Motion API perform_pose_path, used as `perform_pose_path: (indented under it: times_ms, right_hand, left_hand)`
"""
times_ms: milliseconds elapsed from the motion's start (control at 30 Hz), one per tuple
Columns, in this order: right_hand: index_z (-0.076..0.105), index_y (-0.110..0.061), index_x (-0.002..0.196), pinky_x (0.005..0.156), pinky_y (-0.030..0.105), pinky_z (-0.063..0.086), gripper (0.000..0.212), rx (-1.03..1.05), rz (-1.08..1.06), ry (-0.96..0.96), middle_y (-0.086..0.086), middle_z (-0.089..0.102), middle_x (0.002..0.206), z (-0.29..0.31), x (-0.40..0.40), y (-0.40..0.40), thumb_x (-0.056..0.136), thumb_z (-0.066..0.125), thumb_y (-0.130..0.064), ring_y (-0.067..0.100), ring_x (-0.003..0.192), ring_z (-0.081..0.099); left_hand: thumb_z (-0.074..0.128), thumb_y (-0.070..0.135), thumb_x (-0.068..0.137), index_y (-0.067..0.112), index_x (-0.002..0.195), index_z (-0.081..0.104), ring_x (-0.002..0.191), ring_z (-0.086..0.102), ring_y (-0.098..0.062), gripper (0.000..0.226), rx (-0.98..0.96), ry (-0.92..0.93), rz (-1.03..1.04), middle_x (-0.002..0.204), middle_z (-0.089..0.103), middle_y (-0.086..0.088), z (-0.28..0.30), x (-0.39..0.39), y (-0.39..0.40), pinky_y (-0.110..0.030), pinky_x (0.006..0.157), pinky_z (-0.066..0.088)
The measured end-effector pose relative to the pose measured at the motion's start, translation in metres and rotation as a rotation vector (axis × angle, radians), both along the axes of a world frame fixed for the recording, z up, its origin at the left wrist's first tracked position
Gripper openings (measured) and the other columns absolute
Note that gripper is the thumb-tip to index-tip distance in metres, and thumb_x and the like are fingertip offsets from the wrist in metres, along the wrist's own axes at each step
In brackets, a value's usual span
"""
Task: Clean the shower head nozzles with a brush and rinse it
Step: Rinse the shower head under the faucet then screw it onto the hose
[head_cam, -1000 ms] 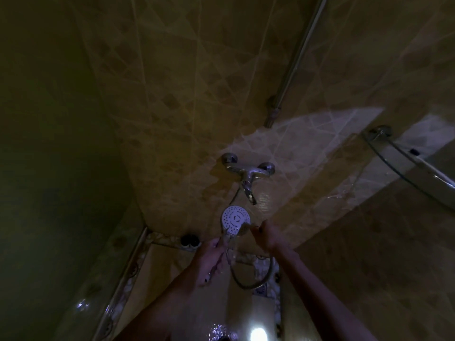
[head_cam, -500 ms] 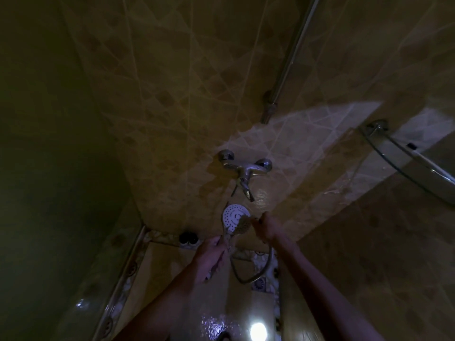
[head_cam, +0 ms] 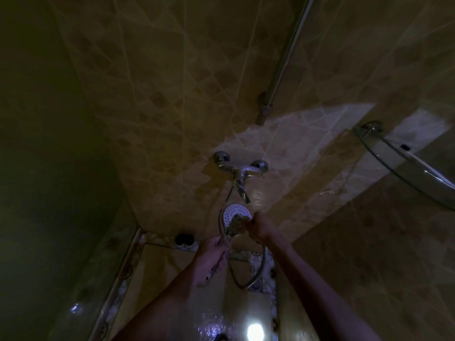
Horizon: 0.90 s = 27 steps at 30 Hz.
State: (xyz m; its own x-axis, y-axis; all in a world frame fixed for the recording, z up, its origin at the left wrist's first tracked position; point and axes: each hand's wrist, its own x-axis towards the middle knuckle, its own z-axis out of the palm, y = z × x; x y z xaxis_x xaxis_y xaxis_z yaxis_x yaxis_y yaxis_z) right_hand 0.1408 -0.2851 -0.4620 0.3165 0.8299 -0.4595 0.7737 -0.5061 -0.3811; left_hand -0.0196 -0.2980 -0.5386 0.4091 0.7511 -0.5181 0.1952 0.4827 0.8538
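A dim shower corner is seen from above. One shiny metal tap [head_cam: 240, 171] is fixed to the tiled wall [head_cam: 172, 94], with two round caps where it meets the tiles. The tiles are brown and smooth, with pale lines crossing them in a diamond pattern. A long metal rail [head_cam: 283, 62] runs up the wall. A curved glass shelf [head_cam: 403, 166] with a metal edge sticks out on the right. Two small dark round things [head_cam: 184, 239] sit on the ledge below (too dark to tell what they are).

The shower head [head_cam: 232, 212] is held just under the tap, with its round white face turned up and many tiny holes seen on it. Its handle is gripped by the left hand [head_cam: 211, 252]. One bendy metal hose [head_cam: 248, 279] hangs in a loop under the hands. The brush [head_cam: 236, 226] is pressed against the lower right part of the white face and covers some holes. It is pinched in the right hand [head_cam: 258, 227]. The two hands are close but not touching. One bright light spot [head_cam: 254, 331] is shown on the wet floor.
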Motion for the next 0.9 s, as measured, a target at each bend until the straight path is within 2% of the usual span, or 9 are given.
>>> perform_pose_path:
  times_ms: [167,333,467,600,767,833,900]
  right_hand:
    - [0.05,-0.006,0.085,0.065,0.031,0.04,0.024,0.018,-0.084,0.027,0.02,0.059,0.087,0.001,0.011,-0.003,0.097,0.049,-0.027,0.022,0.077,0.057]
    - [0.063,0.006,0.1,0.064,0.026,0.038,0.043,-0.059,-0.049,-0.032,0.023,0.069,0.101,-0.017,0.012,-0.018,0.098,0.046,-0.034,0.032,0.093,0.067]
    - [0.065,0.004,0.094,0.063,0.026,0.035,0.042,-0.058,-0.019,-0.039,0.025,0.065,0.089,-0.024,0.001,-0.016,0.097,0.047,-0.034,0.029,0.083,0.065]
    - [0.066,0.004,0.093,0.063,0.026,0.036,0.041,-0.032,-0.022,-0.042,0.022,0.064,0.085,-0.019,-0.001,-0.003,0.097,0.046,-0.032,0.036,0.093,0.068]
    - [0.064,0.008,0.097,0.065,0.03,0.042,0.042,-0.016,-0.08,-0.017,0.025,0.068,0.097,-0.007,0.008,-0.001,0.099,0.047,-0.031,0.034,0.089,0.067]
    - [0.061,0.003,0.097,0.067,0.029,0.038,0.04,-0.046,-0.057,-0.047,0.024,0.065,0.097,-0.008,0.009,-0.007,0.099,0.046,-0.033,0.03,0.09,0.064]
    - [0.061,0.005,0.104,0.066,0.027,0.033,0.043,-0.06,-0.044,-0.067,0.024,0.066,0.106,-0.013,0.006,-0.013,0.099,0.045,-0.035,0.03,0.094,0.063]
  left_hand:
    - [0.048,0.023,0.1,0.006,0.081,0.058,0.029,0.038,-0.013,0.028,0.002,0.001,0.003,0.041,0.046,0.0,0.001,-0.002,0.0,-0.02,0.033,0.026]
    - [0.047,0.024,0.101,0.003,0.088,0.056,0.028,0.037,-0.011,0.026,0.002,-0.025,0.002,0.041,0.044,-0.001,0.002,-0.003,0.001,-0.019,0.033,0.026]
    - [0.047,0.022,0.101,0.003,0.086,0.053,0.027,0.036,-0.012,0.025,-0.023,-0.033,0.009,0.041,0.041,-0.002,-0.001,-0.003,0.002,-0.018,0.033,0.026]
    - [0.045,0.025,0.101,0.007,0.084,0.055,0.026,0.036,-0.013,0.027,-0.043,-0.021,-0.012,0.039,0.043,-0.003,-0.007,-0.004,0.005,-0.018,0.032,0.024]
    - [0.047,0.024,0.1,0.008,0.087,0.06,0.027,0.038,-0.012,0.024,-0.05,-0.017,0.012,0.04,0.048,0.0,-0.014,-0.007,0.009,-0.015,0.03,0.027]
    - [0.051,0.031,0.099,0.01,0.082,0.061,0.026,0.038,-0.012,0.028,-0.053,-0.044,0.03,0.038,0.048,0.0,-0.014,-0.007,0.01,-0.014,0.03,0.027]
    - [0.053,0.035,0.097,0.01,0.077,0.059,0.024,0.038,-0.012,0.033,-0.035,-0.047,0.042,0.037,0.046,0.0,-0.015,-0.007,0.012,-0.014,0.029,0.026]
